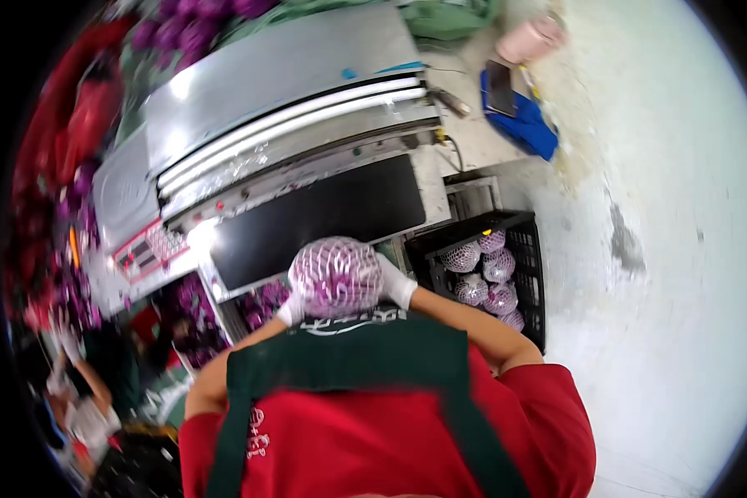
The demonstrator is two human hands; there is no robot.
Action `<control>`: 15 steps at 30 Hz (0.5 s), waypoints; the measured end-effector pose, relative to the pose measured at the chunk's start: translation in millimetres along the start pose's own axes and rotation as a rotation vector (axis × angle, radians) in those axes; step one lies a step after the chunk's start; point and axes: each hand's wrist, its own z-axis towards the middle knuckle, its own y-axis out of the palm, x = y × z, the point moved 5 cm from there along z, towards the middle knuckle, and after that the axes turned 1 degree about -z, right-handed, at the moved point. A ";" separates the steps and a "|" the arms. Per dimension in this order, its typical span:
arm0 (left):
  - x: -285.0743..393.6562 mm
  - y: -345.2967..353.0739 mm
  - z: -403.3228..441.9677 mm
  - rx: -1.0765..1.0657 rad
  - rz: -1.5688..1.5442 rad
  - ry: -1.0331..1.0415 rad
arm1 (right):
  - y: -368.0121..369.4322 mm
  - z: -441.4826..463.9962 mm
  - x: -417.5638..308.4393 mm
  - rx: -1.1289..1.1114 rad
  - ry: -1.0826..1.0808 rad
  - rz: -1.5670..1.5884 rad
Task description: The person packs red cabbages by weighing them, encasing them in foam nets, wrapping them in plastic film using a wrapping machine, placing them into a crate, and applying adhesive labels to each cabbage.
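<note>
Clamps the grip on a net-wrapped purple cabbage (337, 286) from opposite sides, with white-gloved left hand (291, 309) and right hand (397, 282), just in front of the dark green apron (349, 361) and seen against the near edge of the black plate (324, 217) of the machine (282, 70). Best to press evenly and broadly, support from low down, and avoid dragging the netting (324, 257) or squeezing hard. Shows white lettering (340, 324) on the apron, too slanted to read, and small white characters (258, 433) on the red shirt (349, 440), too blurred to make out. Offers no legible marking on the control panel (147, 251).
</note>
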 end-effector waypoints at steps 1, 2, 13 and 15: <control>23.9 -10.3 2.6 0.065 0.148 -0.031 | -0.3 -1.5 8.9 0.052 -0.048 0.106; 43.1 -18.9 -0.5 0.122 0.292 -0.069 | -0.8 -3.4 18.0 0.098 -0.102 0.210; 142.2 34.4 20.6 -0.622 -0.974 -0.305 | 3.1 -138.6 5.1 -0.014 -0.328 0.674; 117.7 71.5 48.9 -0.392 0.005 -0.156 | -4.6 -168.7 3.5 0.162 -0.673 0.378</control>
